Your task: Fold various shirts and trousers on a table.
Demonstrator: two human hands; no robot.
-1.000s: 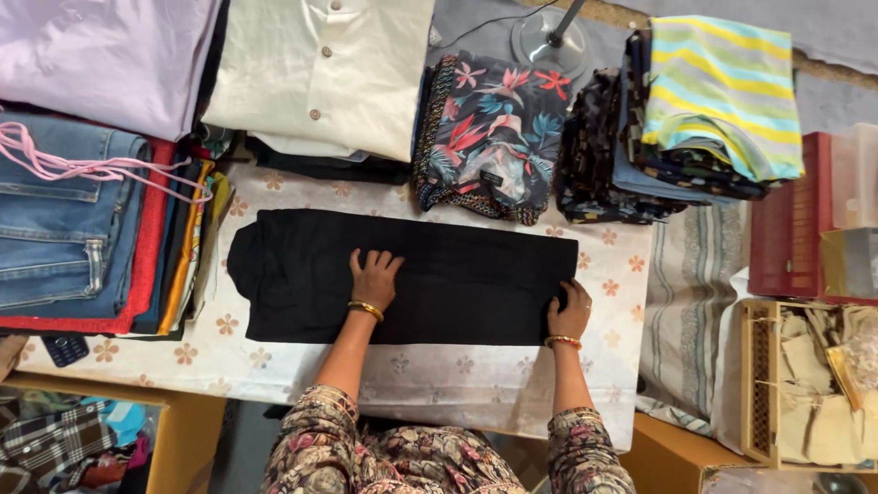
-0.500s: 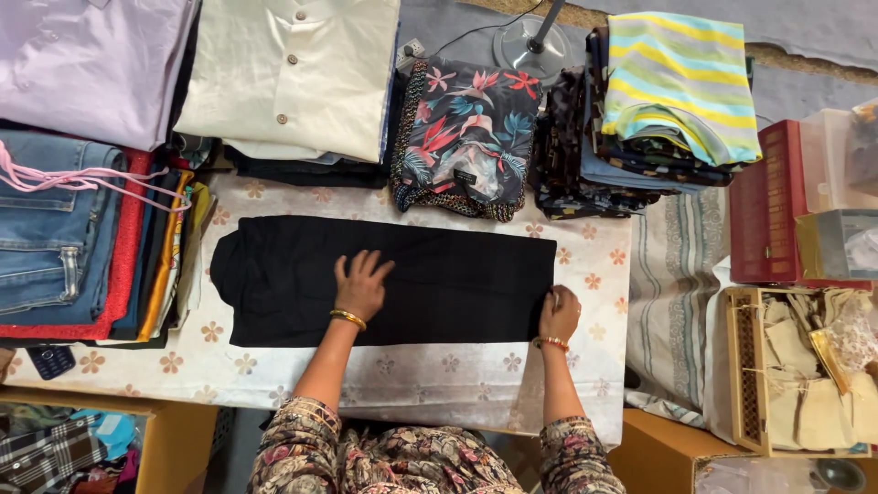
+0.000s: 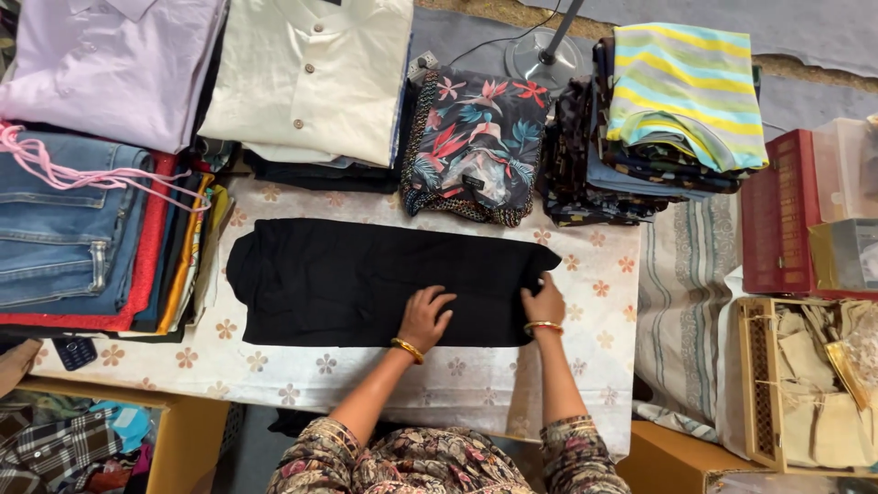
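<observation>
Lying flat with fingers spread on the black garment (image 3: 366, 284), the left hand (image 3: 425, 316), open, palm down near the garment's near edge. Gripping the garment's right end just beside that, the right hand (image 3: 546, 302), fingers curled over the edge of the cloth, a gold bangle showing at each wrist. Stretching lengthwise across the floral tablecloth (image 3: 366, 384), the black garment, folded into a long strip. Lying left of the garment, a stack of jeans (image 3: 64, 220) with a pink cord on top. Sitting beyond the garment's far edge, a floral-print folded piece (image 3: 476, 146) and a cream shirt (image 3: 315, 73). Lying beyond the garment's left end, a lilac shirt (image 3: 101, 64). Rising beyond its right end, a pile topped with striped cloth (image 3: 686, 87).
</observation>
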